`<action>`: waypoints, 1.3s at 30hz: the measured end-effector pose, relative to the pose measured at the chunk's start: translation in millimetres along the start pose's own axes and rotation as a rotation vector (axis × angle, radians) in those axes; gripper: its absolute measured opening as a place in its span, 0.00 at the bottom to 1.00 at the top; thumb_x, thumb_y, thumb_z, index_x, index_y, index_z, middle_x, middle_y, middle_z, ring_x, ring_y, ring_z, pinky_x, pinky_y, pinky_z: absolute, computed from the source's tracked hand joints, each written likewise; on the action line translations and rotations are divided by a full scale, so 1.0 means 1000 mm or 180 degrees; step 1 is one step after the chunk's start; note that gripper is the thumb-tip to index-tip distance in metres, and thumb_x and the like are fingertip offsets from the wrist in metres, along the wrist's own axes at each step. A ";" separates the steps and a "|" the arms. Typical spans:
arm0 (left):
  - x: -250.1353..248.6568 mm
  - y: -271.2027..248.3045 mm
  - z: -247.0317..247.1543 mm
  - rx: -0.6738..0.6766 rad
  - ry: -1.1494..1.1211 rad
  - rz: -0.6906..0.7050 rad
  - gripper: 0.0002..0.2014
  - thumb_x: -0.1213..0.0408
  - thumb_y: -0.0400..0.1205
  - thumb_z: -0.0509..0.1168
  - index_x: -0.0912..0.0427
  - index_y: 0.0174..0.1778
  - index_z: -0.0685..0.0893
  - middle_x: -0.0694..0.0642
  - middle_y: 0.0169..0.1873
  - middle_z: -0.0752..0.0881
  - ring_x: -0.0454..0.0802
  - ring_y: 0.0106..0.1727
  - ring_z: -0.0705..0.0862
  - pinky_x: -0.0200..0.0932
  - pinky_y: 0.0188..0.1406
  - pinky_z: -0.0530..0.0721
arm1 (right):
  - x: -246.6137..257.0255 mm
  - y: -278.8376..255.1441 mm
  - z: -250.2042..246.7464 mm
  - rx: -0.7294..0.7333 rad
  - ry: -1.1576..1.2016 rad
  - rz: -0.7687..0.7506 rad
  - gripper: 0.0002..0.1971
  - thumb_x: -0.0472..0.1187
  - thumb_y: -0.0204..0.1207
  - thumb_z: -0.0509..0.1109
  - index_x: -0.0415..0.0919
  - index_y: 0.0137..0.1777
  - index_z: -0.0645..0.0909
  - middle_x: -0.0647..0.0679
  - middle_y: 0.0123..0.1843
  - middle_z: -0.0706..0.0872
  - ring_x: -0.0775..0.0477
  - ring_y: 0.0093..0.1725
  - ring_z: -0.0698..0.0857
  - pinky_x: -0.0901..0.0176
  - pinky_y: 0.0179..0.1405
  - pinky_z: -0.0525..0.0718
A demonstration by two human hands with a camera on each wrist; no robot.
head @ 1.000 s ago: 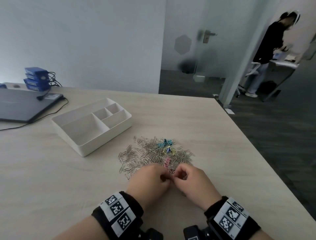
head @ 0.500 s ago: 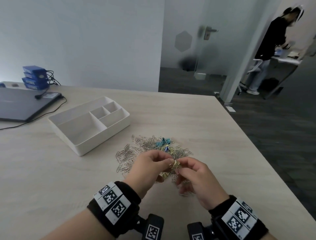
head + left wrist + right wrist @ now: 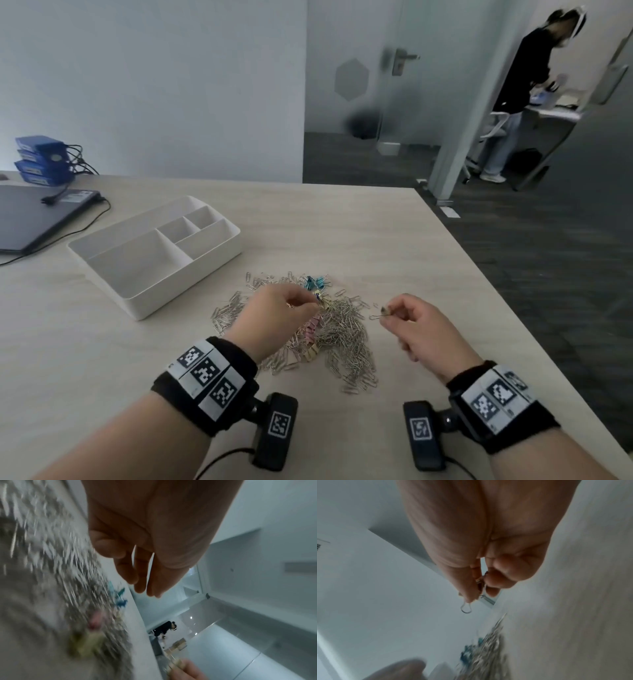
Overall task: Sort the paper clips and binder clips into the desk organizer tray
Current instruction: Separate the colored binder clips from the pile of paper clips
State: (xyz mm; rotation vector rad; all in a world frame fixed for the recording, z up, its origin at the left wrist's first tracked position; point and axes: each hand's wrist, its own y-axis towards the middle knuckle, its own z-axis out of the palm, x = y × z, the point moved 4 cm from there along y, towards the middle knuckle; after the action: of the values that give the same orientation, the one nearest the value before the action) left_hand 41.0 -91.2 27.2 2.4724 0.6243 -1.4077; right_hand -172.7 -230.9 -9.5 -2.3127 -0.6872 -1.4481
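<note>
A heap of silver paper clips (image 3: 346, 329) lies on the table, mixed with blue binder clips (image 3: 315, 282), pink ones (image 3: 311, 330) and yellow ones (image 3: 310, 356). The white organizer tray (image 3: 219, 253) stands to the heap's far left, its compartments bare. My right hand (image 3: 385, 313) is lifted to the right of the heap and pinches a small binder clip (image 3: 466, 608) between thumb and forefinger, its wire loop sticking out. My left hand (image 3: 315, 303) hovers over the heap with curled fingers, and its fingertips (image 3: 147, 591) are pressed together on a thin paper clip (image 3: 289, 304).
A closed laptop (image 3: 34, 216) with a cable and stacked blue boxes (image 3: 41, 157) sit at the far left. The table's right edge (image 3: 513, 308) drops to dark floor. A person (image 3: 520, 85) stands at a desk far back on the right.
The hands, joined over the near side of the heap a second ago, have lifted and pulled apart. The right one went right with the binder clip, the left one stayed over the heap.
</note>
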 end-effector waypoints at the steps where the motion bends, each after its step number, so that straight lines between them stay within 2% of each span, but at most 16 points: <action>1: 0.002 0.002 -0.004 0.0064 0.0319 0.0009 0.03 0.56 0.82 0.71 0.46 0.49 0.90 0.43 0.45 0.90 0.31 0.26 0.81 0.26 0.27 0.77 | -0.004 0.005 -0.009 -0.0057 -0.0298 0.0039 0.05 0.43 0.77 0.77 0.52 0.42 0.84 0.55 0.33 0.82 0.52 0.29 0.77 0.60 0.27 0.73; 3: 0.006 0.005 -0.005 0.0379 0.0838 -0.0014 0.07 0.53 0.81 0.72 0.41 0.54 0.88 0.41 0.51 0.88 0.32 0.38 0.85 0.27 0.34 0.81 | -0.010 0.015 -0.022 -0.0063 -0.0774 0.0114 0.05 0.45 0.75 0.78 0.48 0.42 0.84 0.54 0.36 0.83 0.53 0.34 0.80 0.57 0.35 0.76; 5: 0.008 0.005 0.000 0.0762 0.1110 -0.0044 0.15 0.52 0.78 0.74 0.39 0.61 0.85 0.39 0.53 0.85 0.36 0.43 0.86 0.32 0.41 0.85 | -0.013 0.023 -0.026 0.0057 -0.1150 0.0215 0.05 0.44 0.73 0.79 0.47 0.41 0.85 0.53 0.37 0.86 0.50 0.38 0.84 0.54 0.43 0.79; 8: 0.006 0.005 0.007 0.0936 0.1397 0.0041 0.20 0.54 0.75 0.78 0.39 0.63 0.85 0.39 0.56 0.85 0.39 0.51 0.84 0.35 0.51 0.80 | -0.016 0.029 -0.029 0.0203 -0.1501 0.0363 0.05 0.46 0.70 0.81 0.50 0.41 0.87 0.51 0.42 0.88 0.47 0.44 0.87 0.55 0.43 0.80; 10: 0.007 0.005 0.008 0.0951 0.1499 0.0055 0.17 0.57 0.74 0.78 0.40 0.58 0.88 0.39 0.53 0.87 0.39 0.51 0.85 0.35 0.49 0.81 | -0.014 0.030 -0.029 0.0175 -0.1675 0.0420 0.09 0.51 0.69 0.81 0.53 0.46 0.86 0.51 0.50 0.84 0.49 0.47 0.85 0.58 0.46 0.79; 12: 0.011 0.006 0.007 0.0975 0.1527 0.0045 0.11 0.58 0.74 0.77 0.43 0.52 0.91 0.40 0.47 0.89 0.37 0.46 0.86 0.33 0.43 0.83 | -0.007 0.029 -0.027 0.0053 -0.1896 0.0375 0.16 0.57 0.70 0.79 0.58 0.56 0.84 0.53 0.58 0.77 0.51 0.56 0.82 0.54 0.60 0.80; 14: 0.016 0.006 0.006 0.0946 0.1435 0.0023 0.07 0.60 0.75 0.75 0.44 0.48 0.92 0.40 0.43 0.89 0.35 0.41 0.86 0.33 0.39 0.84 | 0.011 0.025 -0.020 -0.0127 -0.1887 0.0121 0.17 0.58 0.72 0.76 0.58 0.60 0.83 0.56 0.60 0.75 0.53 0.60 0.80 0.52 0.66 0.78; 16: 0.020 0.005 0.003 0.0862 0.1307 0.0004 0.05 0.60 0.77 0.75 0.45 0.46 0.93 0.40 0.39 0.90 0.35 0.38 0.87 0.33 0.38 0.86 | 0.034 0.020 -0.004 -0.0098 -0.1797 -0.0291 0.13 0.56 0.76 0.74 0.57 0.59 0.84 0.59 0.58 0.77 0.57 0.57 0.80 0.57 0.63 0.77; 20: 0.031 0.001 -0.005 0.0703 0.0384 -0.0287 0.05 0.64 0.76 0.77 0.47 0.40 0.94 0.45 0.34 0.92 0.42 0.31 0.90 0.38 0.31 0.89 | 0.068 0.011 0.048 0.0661 -0.1912 -0.0724 0.08 0.51 0.83 0.67 0.54 0.56 0.85 0.62 0.51 0.82 0.63 0.51 0.81 0.65 0.57 0.80; 24: 0.038 -0.003 -0.017 0.0538 -0.0438 -0.0556 0.06 0.69 0.76 0.77 0.52 0.38 0.93 0.50 0.31 0.90 0.45 0.33 0.88 0.43 0.27 0.88 | 0.074 0.023 0.082 0.0945 -0.2052 -0.0617 0.13 0.52 0.85 0.63 0.55 0.66 0.83 0.61 0.54 0.83 0.65 0.40 0.80 0.67 0.36 0.75; 26: 0.041 -0.005 -0.024 0.0529 -0.0787 -0.0662 0.09 0.72 0.78 0.74 0.53 0.37 0.91 0.50 0.32 0.89 0.44 0.33 0.87 0.41 0.24 0.84 | 0.072 0.029 0.091 0.1095 -0.2065 -0.0480 0.14 0.52 0.85 0.64 0.54 0.67 0.82 0.59 0.56 0.83 0.59 0.43 0.84 0.67 0.36 0.76; 29: 0.048 -0.008 -0.030 0.0608 -0.1359 -0.0819 0.11 0.72 0.81 0.72 0.52 0.37 0.90 0.51 0.35 0.89 0.46 0.36 0.87 0.41 0.27 0.80 | 0.069 0.034 0.097 0.1191 -0.1956 -0.0381 0.08 0.49 0.84 0.68 0.52 0.58 0.86 0.58 0.52 0.87 0.57 0.47 0.86 0.68 0.38 0.78; 31: 0.052 -0.009 -0.033 0.0646 -0.1798 -0.0950 0.09 0.72 0.81 0.71 0.52 0.41 0.89 0.51 0.36 0.89 0.48 0.37 0.88 0.41 0.28 0.79 | 0.069 0.034 0.098 0.1226 -0.1826 -0.0406 0.05 0.47 0.83 0.69 0.54 0.50 0.87 0.60 0.48 0.86 0.57 0.48 0.86 0.66 0.44 0.80; 34: 0.055 -0.008 -0.033 0.0646 -0.2390 -0.1120 0.08 0.73 0.82 0.69 0.55 0.49 0.87 0.52 0.38 0.89 0.50 0.38 0.89 0.40 0.25 0.82 | 0.071 0.029 0.092 0.1172 -0.1485 -0.0443 0.08 0.45 0.83 0.69 0.55 0.42 0.84 0.58 0.48 0.85 0.56 0.48 0.88 0.57 0.55 0.86; 37: 0.057 -0.005 -0.029 0.0616 -0.2728 -0.1229 0.13 0.74 0.82 0.68 0.56 0.60 0.87 0.52 0.39 0.88 0.52 0.39 0.90 0.41 0.24 0.86 | 0.074 0.021 0.084 0.1092 -0.1040 -0.0295 0.08 0.43 0.83 0.66 0.44 0.46 0.85 0.52 0.47 0.89 0.52 0.39 0.87 0.58 0.43 0.86; 39: 0.054 -0.004 -0.025 0.0573 -0.2747 -0.1190 0.15 0.75 0.82 0.68 0.57 0.61 0.87 0.54 0.40 0.88 0.52 0.39 0.91 0.42 0.25 0.86 | 0.072 0.016 0.081 0.1054 -0.0220 0.0015 0.08 0.40 0.83 0.66 0.38 0.47 0.83 0.44 0.49 0.92 0.49 0.38 0.88 0.56 0.36 0.86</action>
State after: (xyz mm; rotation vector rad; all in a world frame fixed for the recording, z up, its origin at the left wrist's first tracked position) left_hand 82.7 -64.5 -6.7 1.6050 0.7758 -2.5130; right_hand -76.5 -187.0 20.6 -2.1117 -0.8678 -1.1554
